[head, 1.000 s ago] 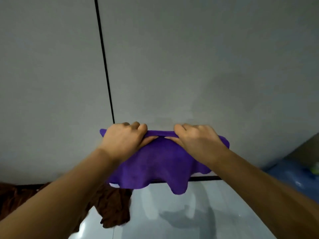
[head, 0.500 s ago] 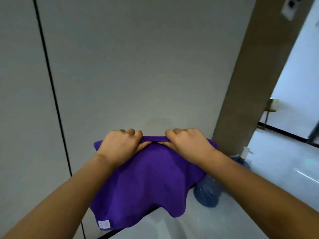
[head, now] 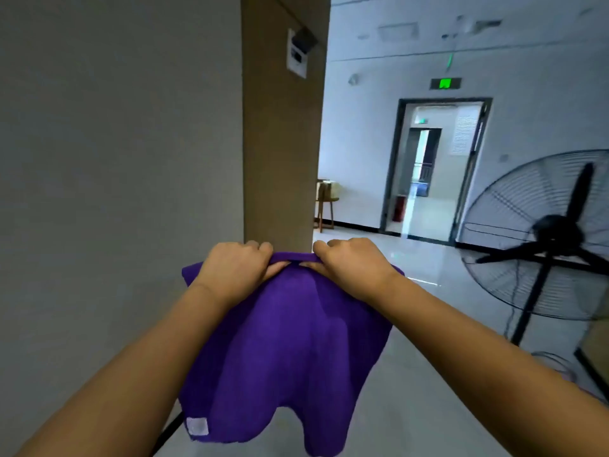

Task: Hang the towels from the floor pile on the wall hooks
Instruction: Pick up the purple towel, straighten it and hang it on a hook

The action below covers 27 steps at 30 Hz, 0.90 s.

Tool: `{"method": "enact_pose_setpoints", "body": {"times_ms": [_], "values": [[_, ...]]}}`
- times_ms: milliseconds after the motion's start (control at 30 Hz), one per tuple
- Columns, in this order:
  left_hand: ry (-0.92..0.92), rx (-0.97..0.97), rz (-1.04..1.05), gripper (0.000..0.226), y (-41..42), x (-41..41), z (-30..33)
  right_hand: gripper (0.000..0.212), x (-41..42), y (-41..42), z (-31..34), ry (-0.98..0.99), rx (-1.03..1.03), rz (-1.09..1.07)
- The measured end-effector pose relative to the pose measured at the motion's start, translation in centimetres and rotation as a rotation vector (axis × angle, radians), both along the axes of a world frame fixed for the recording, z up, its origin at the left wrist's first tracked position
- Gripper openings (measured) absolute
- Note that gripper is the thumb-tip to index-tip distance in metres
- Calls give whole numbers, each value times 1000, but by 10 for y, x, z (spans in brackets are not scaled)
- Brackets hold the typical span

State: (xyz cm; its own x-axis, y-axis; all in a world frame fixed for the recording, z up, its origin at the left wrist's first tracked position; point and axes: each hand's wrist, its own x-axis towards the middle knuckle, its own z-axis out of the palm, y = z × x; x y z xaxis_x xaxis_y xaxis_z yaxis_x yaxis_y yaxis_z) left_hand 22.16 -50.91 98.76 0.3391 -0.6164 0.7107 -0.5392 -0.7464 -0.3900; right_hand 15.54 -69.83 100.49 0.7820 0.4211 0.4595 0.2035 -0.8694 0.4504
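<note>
Holding a purple towel [head: 290, 341] up at chest height, I have both hands on its top hem. My left hand [head: 234, 272] curls over the hem left of centre, thumb tucked under; my right hand [head: 352, 268] does the same just beside it, so each grip is closed on the cloth with a short taut strip of hem between them. The rest of the towel hangs free below my forearms, its lower edge wavy, a small white label [head: 197, 426] at the lower left corner.

A grey wall [head: 115, 159] fills the left side, very near the towel's left edge. It ends at a brown pillar [head: 280, 143] directly ahead of my hands, carrying a white wall panel [head: 297, 57] high up. Right of the pillar's edge the pale glossy floor [head: 428, 265] opens out toward a dark-framed doorway [head: 435, 169] with a green exit sign [head: 445, 83] above it. A wooden stool [head: 324, 206] stands near the far wall beside the pillar. A large black pedestal fan [head: 553, 239] crowds the right, near my right forearm.
</note>
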Motion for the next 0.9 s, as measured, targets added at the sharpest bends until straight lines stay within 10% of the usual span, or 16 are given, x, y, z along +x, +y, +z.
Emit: {"method": "enact_pose_setpoints", "body": {"times_ms": [400,900], "values": [[29,22,-514,50,-367,-197,-14,51,-286,-306,-5,7,17,-610],[-75,1,-1202,47,-670,-480,-14,50,-615,-479,-23,-44,102,-1299]]}}
